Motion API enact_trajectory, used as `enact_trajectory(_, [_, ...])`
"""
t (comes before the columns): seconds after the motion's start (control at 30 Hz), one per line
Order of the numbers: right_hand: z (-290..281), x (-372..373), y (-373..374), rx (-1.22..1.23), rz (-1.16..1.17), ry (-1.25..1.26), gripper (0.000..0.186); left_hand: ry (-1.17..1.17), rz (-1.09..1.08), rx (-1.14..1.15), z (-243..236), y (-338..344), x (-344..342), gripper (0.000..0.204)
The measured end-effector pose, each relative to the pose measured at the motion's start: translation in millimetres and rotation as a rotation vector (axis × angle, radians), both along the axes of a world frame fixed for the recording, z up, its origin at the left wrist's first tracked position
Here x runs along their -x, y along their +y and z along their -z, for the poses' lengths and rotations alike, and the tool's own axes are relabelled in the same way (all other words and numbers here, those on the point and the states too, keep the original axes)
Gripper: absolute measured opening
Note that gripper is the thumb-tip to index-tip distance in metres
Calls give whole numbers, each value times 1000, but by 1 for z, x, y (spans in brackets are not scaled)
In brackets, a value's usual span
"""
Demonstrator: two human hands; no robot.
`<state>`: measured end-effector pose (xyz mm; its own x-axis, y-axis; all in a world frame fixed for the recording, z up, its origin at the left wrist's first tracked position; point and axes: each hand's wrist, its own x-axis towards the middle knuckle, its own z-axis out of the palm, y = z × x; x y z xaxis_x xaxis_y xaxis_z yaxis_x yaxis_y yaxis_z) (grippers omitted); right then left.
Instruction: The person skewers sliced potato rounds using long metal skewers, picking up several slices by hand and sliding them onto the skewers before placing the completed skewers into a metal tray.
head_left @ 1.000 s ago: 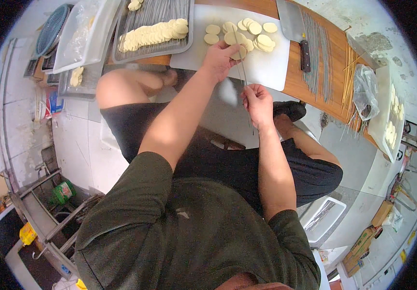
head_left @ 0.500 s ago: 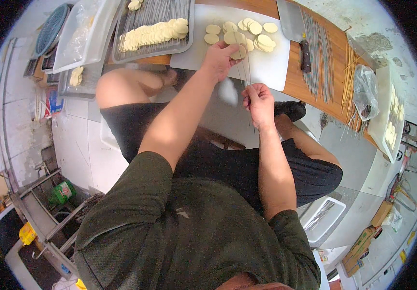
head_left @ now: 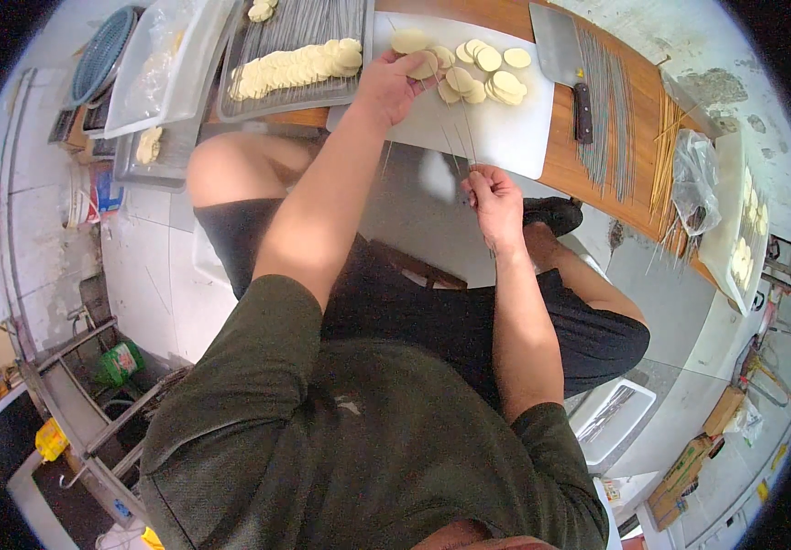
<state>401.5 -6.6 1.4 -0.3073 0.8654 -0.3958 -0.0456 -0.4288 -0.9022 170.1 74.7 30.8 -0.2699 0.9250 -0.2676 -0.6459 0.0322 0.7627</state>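
My left hand (head_left: 391, 89) is closed in a pinch over the left part of a white cutting board (head_left: 526, 137). A thin skewer runs through its grip, with a pale yellow round slice (head_left: 421, 64), potato-like, at the fingertips. Just beyond lies another round slice (head_left: 409, 40); whether it is on that skewer I cannot tell. My right hand (head_left: 494, 197), below the board's near edge, grips a few thin metal skewers (head_left: 470, 137) whose points reach up toward the board. Loose slices (head_left: 505, 87) lie in small overlapping groups on the board.
A metal tray (head_left: 295, 105) at the left holds rows of skewered slices. To the right lie a cleaver (head_left: 556, 50), many grey skewers (head_left: 608, 115), bamboo sticks (head_left: 666, 147) and a plastic bag (head_left: 694, 179). A white tray (head_left: 730, 215) with slices stands at the far right.
My left hand has moved left and slightly away, and a skewer now runs through its grip apart from those in my right hand. The right hand has barely moved.
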Motion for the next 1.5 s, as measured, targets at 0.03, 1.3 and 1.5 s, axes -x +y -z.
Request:
enact_trajectory(0.03, [1, 0, 0, -9, -3, -3, 19, 17, -21, -4, 0, 1, 3, 24])
enact_trajectory(1.3, [-2, 2, -3, -42, -42, -46, 20, 55, -55, -3, -10, 5, 4, 27])
enact_trajectory(1.5, [-1, 2, -3, -20, -40, -28, 19, 58, -50, 11, -11, 4, 2, 24])
